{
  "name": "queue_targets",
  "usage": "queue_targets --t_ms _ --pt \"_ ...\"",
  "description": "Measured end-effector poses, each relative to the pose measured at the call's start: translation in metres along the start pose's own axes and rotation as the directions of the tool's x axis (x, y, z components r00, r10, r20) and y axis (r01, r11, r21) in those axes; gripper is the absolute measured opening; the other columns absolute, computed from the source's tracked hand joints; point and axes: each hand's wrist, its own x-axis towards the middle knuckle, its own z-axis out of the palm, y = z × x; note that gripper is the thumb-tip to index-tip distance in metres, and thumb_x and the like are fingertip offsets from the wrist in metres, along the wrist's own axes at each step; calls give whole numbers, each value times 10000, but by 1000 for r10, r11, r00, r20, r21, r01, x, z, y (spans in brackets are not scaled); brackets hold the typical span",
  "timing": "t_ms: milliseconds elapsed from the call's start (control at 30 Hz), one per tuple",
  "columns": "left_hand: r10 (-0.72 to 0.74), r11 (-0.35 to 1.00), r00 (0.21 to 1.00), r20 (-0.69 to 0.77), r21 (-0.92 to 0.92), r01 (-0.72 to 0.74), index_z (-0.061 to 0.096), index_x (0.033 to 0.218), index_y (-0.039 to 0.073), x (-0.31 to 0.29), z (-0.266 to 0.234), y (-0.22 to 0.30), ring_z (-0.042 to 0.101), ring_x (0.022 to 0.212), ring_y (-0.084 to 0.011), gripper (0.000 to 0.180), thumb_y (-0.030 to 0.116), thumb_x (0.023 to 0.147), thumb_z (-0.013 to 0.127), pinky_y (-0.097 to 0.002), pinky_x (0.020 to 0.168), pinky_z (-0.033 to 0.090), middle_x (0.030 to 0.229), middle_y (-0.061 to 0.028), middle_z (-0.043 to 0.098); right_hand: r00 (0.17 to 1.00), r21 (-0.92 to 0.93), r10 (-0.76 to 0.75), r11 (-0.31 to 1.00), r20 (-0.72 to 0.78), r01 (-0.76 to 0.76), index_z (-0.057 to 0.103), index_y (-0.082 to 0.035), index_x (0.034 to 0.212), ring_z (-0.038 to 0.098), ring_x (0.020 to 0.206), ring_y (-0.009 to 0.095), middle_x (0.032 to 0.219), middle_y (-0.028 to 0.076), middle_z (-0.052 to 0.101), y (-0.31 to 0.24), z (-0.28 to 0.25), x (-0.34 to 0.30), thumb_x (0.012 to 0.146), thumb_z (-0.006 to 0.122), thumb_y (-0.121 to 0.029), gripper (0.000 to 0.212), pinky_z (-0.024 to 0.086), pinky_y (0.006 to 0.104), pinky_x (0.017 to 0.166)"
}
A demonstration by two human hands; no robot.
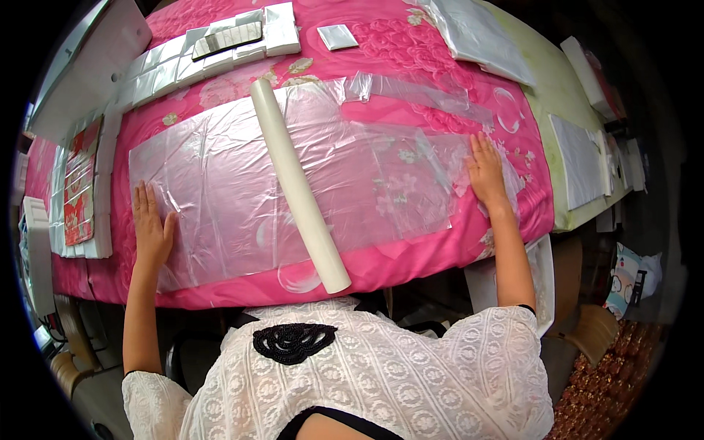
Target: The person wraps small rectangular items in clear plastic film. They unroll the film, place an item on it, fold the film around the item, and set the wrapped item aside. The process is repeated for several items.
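A wide sheet of clear plastic film (213,161) lies spread over the pink flowered cloth, with wrinkles and folds in it. Across its middle, slanting from far left to near right, rests a long off-white tube (299,187). My left hand (152,231) is open, its palm down and fingers stretched out on the film's left edge. On the other side, my right hand (485,174) lies flat and open by the film's right end, touching crumpled plastic there. A loose narrow strip of clear plastic (418,92) stretches along the far right of the sheet.
Rows of white wrapped packets (165,72) line the far left, with a phone (227,41) on top. Beside them stand a large pale panel (84,62) and a red packet (82,180). One small packet (337,37) lies farther back. Folded plastic (480,40) sits far right.
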Motion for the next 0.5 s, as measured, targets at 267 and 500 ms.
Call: queue_targets --t_ms 267,500 --pt "315 782 948 45 -578 -233 231 1432 41 35 -29 182 64 1394 -389 773 471 848 499 -459 1113 118 1498 -234 93 959 162 238 964 -157 -213 631 -10 966 564 1045 287 1110 132 611 7 -27 -22 794 656 -203 260 447 368 869" --pt "411 746 911 5 -576 -334 400 1336 15 40 -23 255 86 1373 -437 713 427 785 583 -505 1094 158 1473 -260 143 953 139 159 982 -258 -126 597 -17 839 570 686 241 793 87 608 26 -29 -35 791 670 -192 196 458 343 639"
